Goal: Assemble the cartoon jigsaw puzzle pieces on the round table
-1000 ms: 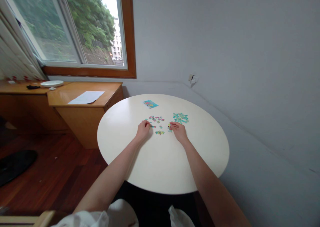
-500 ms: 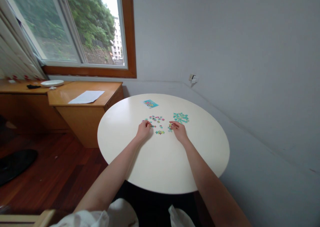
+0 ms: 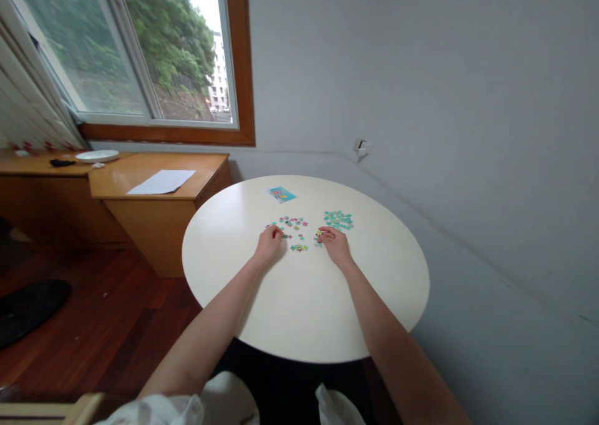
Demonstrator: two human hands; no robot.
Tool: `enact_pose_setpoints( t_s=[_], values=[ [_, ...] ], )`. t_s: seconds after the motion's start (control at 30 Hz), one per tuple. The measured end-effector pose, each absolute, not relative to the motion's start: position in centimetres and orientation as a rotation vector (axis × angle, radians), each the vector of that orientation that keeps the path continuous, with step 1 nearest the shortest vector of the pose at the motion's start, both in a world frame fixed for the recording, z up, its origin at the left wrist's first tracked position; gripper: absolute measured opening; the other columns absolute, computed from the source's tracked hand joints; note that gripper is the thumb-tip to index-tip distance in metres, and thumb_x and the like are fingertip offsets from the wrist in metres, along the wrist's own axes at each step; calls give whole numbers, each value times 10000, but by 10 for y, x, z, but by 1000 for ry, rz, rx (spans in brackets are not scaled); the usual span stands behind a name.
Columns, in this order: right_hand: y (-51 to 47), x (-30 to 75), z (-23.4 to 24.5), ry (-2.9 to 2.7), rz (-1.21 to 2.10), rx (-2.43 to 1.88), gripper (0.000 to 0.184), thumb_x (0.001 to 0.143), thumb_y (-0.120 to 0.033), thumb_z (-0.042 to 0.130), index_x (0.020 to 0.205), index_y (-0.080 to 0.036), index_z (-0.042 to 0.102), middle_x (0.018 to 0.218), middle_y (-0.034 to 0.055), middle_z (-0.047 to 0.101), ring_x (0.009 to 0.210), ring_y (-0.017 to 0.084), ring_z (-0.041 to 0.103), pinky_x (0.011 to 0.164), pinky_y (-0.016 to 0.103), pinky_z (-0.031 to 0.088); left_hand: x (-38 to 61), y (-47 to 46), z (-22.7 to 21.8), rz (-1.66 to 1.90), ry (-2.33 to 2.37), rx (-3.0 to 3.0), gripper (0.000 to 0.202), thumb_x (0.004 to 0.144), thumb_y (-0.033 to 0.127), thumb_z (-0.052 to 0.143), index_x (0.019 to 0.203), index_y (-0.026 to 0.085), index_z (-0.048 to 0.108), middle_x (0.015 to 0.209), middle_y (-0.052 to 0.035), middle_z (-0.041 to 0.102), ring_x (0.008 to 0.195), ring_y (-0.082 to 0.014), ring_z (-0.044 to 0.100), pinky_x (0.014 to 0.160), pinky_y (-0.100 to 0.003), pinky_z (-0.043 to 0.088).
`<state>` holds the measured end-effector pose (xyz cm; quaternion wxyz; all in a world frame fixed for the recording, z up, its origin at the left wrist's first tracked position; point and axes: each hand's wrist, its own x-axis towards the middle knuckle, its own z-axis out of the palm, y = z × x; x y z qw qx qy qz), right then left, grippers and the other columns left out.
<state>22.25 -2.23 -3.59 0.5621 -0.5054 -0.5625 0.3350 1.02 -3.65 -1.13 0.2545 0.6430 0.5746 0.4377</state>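
Jigsaw puzzle pieces lie on a round white table [image 3: 299,306]. At the left of the loose pieces, my left hand [image 3: 270,244] rests with its fingers curled into a pinch; whatever is between the fingertips is too small to make out. My right hand [image 3: 334,244] has thumb and fingers closed at the edge of a small yellow and green puzzle piece [image 3: 318,239]. Between the hands sits a short joined strip of puzzle pieces [image 3: 299,248]. Mixed pink and green puzzle pieces [image 3: 294,221] are scattered just beyond, and teal puzzle pieces [image 3: 339,219] form a group past my right hand.
A blue picture card [image 3: 282,194] lies toward the table's far edge. To the left stands a wooden desk [image 3: 154,222] with a sheet of paper [image 3: 162,181] and a white plate [image 3: 97,156]. The wall with a socket [image 3: 361,147] borders the right side.
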Motion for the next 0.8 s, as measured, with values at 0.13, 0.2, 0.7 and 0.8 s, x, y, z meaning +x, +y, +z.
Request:
enact_pose_setpoints(
  t_s=[0.13,0.2,0.7,0.8],
  values=[
    [-23,222,-35,-1299,808,-1193,294,598,-388,636,799,-175,608,653,32,663,614,181,644,618,314,499,10,-38,-10,1191,1560,1756,210,728,82,389,706,163,583,626,-10,569,591,-141,491,576,-243,346],
    [-23,221,-35,-1290,813,-1195,309,596,-414,643,790,-177,603,648,34,666,616,187,647,615,318,499,10,-38,-10,1193,1561,1760,213,728,80,388,703,162,584,629,-11,571,599,-142,494,581,-243,350],
    [-24,220,-34,-1259,824,-1187,287,623,-407,637,789,-182,574,653,37,682,610,192,664,613,309,493,10,-35,-13,1188,1568,1771,235,739,75,380,734,150,603,669,-29,597,625,-151,516,623,-260,381],
    [-24,219,-34,-1251,825,-1178,310,620,-438,647,775,-188,548,656,39,684,597,190,663,594,301,491,10,-35,-13,1188,1563,1768,228,738,69,382,724,152,594,668,-25,596,616,-145,511,610,-252,371]
  ],
)
